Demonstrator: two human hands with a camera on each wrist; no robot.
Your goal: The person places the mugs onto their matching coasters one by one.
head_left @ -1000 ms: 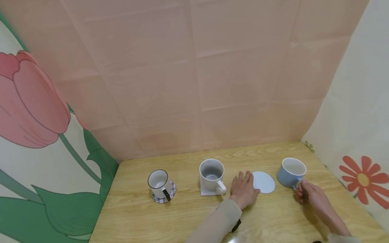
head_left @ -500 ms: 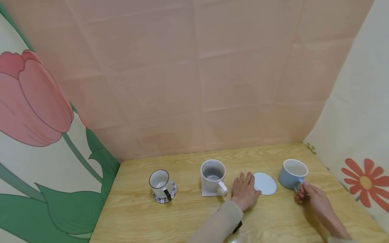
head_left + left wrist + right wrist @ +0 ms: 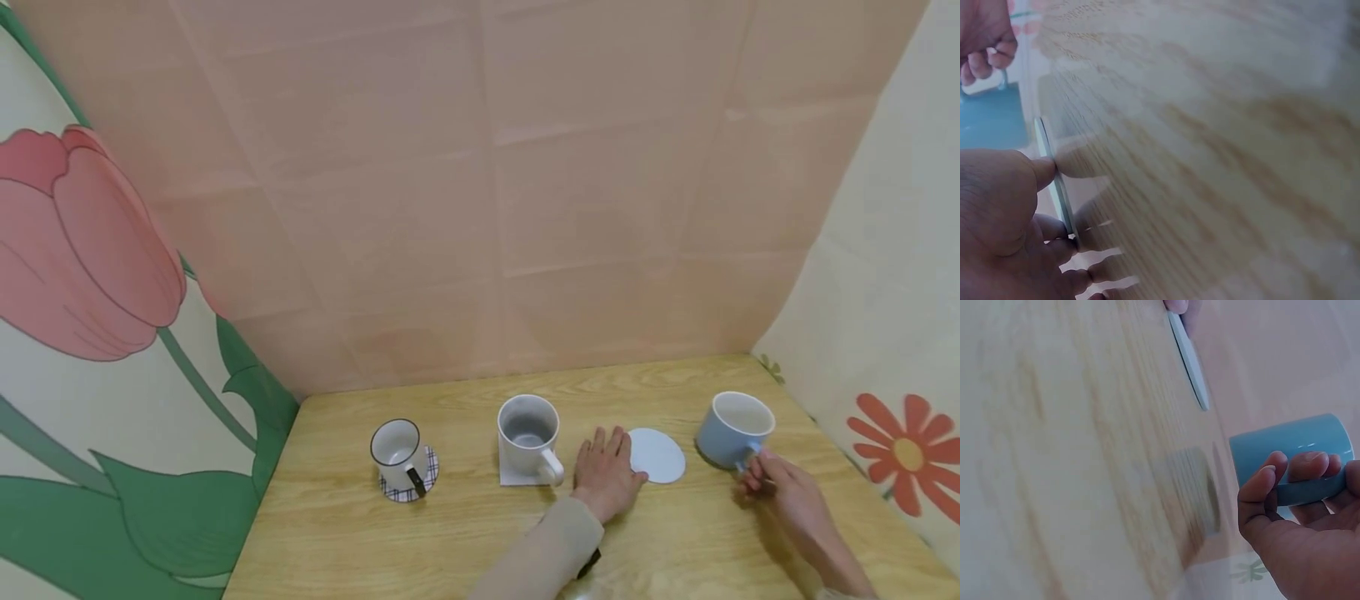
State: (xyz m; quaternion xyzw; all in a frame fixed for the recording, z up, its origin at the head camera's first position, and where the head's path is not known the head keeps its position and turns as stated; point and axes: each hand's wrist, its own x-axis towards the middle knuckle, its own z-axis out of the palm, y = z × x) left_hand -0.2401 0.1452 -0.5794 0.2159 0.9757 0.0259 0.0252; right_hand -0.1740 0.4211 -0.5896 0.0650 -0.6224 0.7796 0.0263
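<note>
My right hand (image 3: 798, 500) grips the handle of a light blue mug (image 3: 1272, 447) with a pale inside. The mug is upright, and in the right wrist view its base appears slightly off the tabletop. Left of it, a round pale blue coaster (image 3: 657, 456) lies flat. My left hand (image 3: 606, 477) rests palm down on the table with its fingers stretched forward. Its thumb and fingertips touch the coaster's left edge, which the left wrist view shows from the side as a thin disc.
A white mug (image 3: 528, 433) stands on a square white coaster (image 3: 517, 478), close left of my left hand. Farther left, a black-rimmed white mug (image 3: 396, 454) sits on a round checked coaster (image 3: 430, 471). A pink sheet (image 3: 480, 250) hangs behind the wooden table (image 3: 337, 533).
The blue mug in my right hand has shifted a little to the right, away from the round coaster. My left hand stays beside the coaster. The view has drifted slightly.
</note>
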